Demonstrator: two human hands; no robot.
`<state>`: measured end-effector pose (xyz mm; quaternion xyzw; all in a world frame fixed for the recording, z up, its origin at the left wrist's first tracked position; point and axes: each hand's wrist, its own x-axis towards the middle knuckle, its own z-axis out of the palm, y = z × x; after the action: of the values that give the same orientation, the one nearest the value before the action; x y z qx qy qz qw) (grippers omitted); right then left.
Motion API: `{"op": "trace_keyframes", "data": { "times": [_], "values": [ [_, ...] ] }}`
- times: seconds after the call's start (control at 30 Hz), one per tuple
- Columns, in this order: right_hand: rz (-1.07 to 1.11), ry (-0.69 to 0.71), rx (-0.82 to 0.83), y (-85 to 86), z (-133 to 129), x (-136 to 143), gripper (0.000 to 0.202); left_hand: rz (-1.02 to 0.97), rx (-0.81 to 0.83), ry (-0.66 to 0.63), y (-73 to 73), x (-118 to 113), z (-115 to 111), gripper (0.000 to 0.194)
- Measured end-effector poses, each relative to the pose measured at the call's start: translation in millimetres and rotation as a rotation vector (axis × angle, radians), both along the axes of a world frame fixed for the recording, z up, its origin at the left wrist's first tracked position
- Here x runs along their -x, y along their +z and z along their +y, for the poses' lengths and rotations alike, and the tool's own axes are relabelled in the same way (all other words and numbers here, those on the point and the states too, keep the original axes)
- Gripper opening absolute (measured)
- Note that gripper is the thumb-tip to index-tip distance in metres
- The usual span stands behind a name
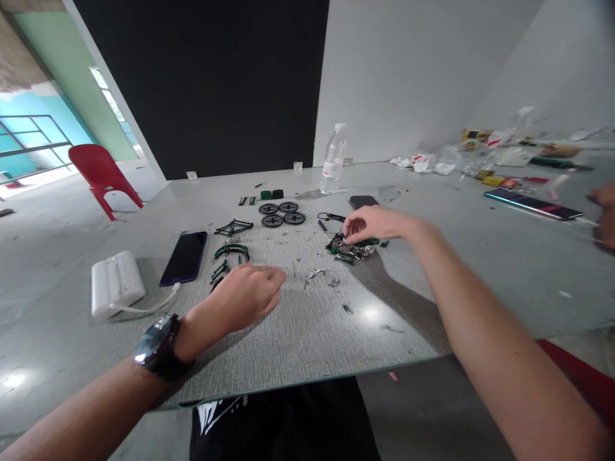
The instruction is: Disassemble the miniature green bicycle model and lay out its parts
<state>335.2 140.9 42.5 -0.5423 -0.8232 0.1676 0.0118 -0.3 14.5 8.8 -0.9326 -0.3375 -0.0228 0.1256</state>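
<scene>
My left hand (252, 288) rests palm down on the table, fingers loosely curled together, with nothing visible in them. Just beyond it lie curved green and black parts (231, 250), partly hidden by the hand. My right hand (362, 225) reaches into a pile of small green and silver parts (353, 251). Its thumb and fingertips are pinched over the pile; what is between them is too small to make out. Between the hands lies a silver bent piece (315, 276). Four-spoke details aside, several black toy wheels (283, 218) lie farther back, by a thin black frame (234, 227).
On the left are a white power bank (116, 282) and a cabled phone (184, 258). A water bottle (333, 160) stands near the back panel, with another dark phone (364, 202) nearby. At right lie a lit phone (533, 203), plastic bags and another person's hand (606, 214).
</scene>
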Motion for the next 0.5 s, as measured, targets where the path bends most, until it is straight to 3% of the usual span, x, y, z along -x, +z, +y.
{"op": "trace_keyframes", "data": {
  "times": [0.23, 0.5],
  "values": [
    [0.029, 0.003, -0.015, -1.0, -1.1, 5.3, 0.035, -0.012, 0.005, 0.005, -0.4, 0.4, 0.1, 0.016],
    [0.048, 0.118, 0.238, 1.2, -12.5, 25.4, 0.033, -0.001, 0.006, 0.008, 1.8, -2.3, 0.9, 0.015]
  ]
}}
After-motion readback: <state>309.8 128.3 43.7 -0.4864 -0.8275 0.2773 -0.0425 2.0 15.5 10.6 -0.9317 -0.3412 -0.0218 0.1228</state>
